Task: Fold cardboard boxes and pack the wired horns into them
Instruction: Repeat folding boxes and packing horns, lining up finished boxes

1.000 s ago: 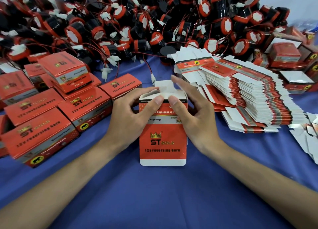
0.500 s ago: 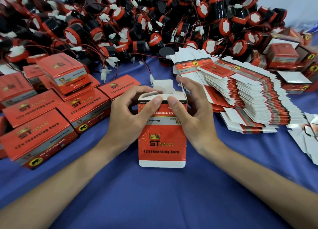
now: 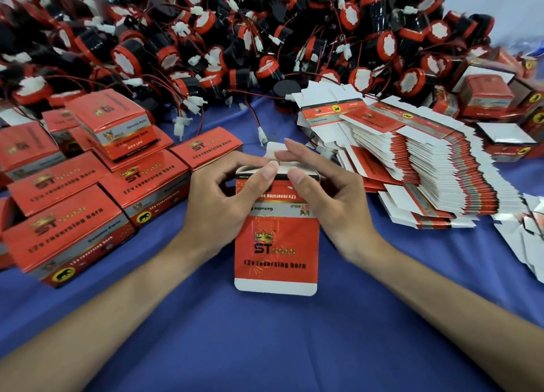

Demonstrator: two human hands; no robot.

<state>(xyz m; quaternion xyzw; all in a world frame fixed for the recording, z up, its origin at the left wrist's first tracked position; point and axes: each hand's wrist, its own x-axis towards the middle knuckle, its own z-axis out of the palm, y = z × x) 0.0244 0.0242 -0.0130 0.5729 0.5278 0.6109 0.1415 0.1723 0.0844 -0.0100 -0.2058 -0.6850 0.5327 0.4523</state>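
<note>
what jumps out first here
A huge heap of black-and-red wired horns fills the back of the table. Front centre, the left hand and right hand hold a half-folded red box, with folded boxes to the left and a fanned stack of flat cartons to the right.

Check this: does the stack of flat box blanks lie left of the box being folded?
No, the stack of flat blanks lies to the right of the held box, with finished boxes on its left.
</note>
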